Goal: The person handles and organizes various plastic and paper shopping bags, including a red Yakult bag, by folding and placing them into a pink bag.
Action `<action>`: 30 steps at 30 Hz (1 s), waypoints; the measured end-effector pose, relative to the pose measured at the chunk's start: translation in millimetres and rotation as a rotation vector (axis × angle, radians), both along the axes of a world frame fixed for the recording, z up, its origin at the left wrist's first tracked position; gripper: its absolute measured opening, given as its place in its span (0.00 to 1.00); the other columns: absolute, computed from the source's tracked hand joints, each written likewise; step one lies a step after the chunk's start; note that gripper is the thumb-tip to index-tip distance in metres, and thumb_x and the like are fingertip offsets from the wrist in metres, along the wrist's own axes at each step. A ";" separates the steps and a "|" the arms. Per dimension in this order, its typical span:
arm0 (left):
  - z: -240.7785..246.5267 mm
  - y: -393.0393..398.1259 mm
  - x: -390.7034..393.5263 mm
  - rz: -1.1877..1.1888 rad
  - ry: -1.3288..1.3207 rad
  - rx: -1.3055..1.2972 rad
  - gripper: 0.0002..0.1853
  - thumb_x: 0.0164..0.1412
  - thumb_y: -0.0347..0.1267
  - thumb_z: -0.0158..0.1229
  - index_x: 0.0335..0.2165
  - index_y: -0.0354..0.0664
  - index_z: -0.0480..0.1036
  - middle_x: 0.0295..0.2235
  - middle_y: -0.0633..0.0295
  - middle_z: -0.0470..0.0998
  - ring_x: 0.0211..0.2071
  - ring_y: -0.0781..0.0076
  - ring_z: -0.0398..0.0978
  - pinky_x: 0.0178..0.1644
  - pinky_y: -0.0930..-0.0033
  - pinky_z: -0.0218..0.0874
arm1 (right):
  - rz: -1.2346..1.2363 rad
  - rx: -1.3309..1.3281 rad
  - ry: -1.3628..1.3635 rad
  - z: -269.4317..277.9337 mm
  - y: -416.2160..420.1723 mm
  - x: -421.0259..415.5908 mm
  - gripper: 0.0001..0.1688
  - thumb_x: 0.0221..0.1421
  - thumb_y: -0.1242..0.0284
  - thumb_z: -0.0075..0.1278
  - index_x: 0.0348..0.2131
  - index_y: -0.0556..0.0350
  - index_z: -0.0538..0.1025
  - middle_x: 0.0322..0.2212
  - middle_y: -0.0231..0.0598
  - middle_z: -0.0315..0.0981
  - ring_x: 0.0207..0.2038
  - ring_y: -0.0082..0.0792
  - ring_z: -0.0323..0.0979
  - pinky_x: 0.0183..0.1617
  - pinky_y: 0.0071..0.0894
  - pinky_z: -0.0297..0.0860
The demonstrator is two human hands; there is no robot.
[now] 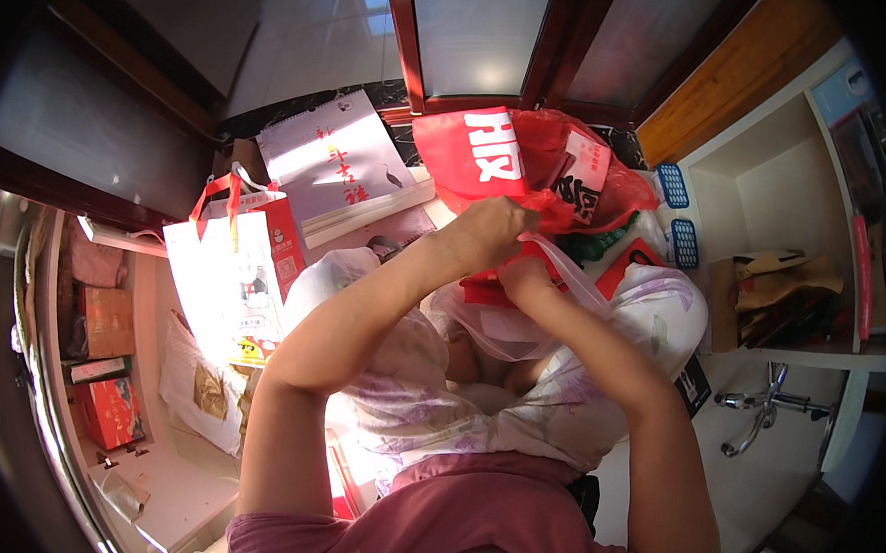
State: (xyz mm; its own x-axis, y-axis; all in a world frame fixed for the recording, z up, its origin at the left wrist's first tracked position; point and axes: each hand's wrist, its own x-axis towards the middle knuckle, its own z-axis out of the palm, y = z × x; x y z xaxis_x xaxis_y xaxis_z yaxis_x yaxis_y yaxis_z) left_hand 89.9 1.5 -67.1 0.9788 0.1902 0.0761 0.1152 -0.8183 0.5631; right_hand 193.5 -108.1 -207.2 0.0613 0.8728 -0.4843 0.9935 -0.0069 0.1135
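Note:
My left hand [497, 232] is curled at the upper edge of a thin translucent plastic bag [574, 277], gripping it where the film is drawn up. Just below, my right hand [526, 278] reaches over the bag's mouth and touches a red item [485, 289] inside it; its fingertips are hidden. The plastic bag hangs between my knees, over my lower legs. Directly beyond my hands lies a large red bag [474, 155] with white printing, together with a crumpled red plastic bag [623, 192] holding a pink-and-black printed packet [584, 171].
At left stands a white paper shopping bag [221, 280] with red handles, near a large printed calendar [331, 155]. Shelves at left hold boxes [112, 414]. Two blue plastic baskets [684, 243] and an open cabinet [775, 161] are at right, with a chrome tap [769, 406] below. Glass-panelled doors [483, 34] rise ahead.

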 end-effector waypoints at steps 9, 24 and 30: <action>-3.8 5.2 0.5 -0.076 -0.096 0.034 0.15 0.47 0.26 0.58 0.37 0.39 0.72 0.24 0.51 0.75 0.28 0.53 0.75 0.33 0.57 0.67 | 0.150 0.292 0.096 127.2 -39.2 -8.5 0.13 0.48 0.77 0.44 0.36 0.57 0.74 0.32 0.46 0.75 0.41 0.50 0.73 0.44 0.45 0.69; 18.5 47.4 -9.4 0.226 -0.033 -1.079 0.26 0.66 0.45 0.41 0.53 0.36 0.62 0.46 0.52 0.72 0.37 0.58 0.77 0.40 0.62 0.72 | -0.738 0.718 1.781 239.0 -32.8 114.7 0.17 0.61 0.67 0.47 0.44 0.62 0.73 0.41 0.34 0.74 0.44 0.21 0.70 0.47 0.21 0.67; 39.4 57.2 -6.7 0.012 -0.293 -1.895 0.27 0.65 0.44 0.42 0.54 0.35 0.60 0.50 0.47 0.69 0.47 0.52 0.73 0.49 0.53 0.67 | -0.277 0.990 1.079 229.6 -14.4 96.0 0.15 0.60 0.71 0.48 0.43 0.62 0.74 0.46 0.40 0.71 0.47 0.31 0.69 0.51 0.27 0.65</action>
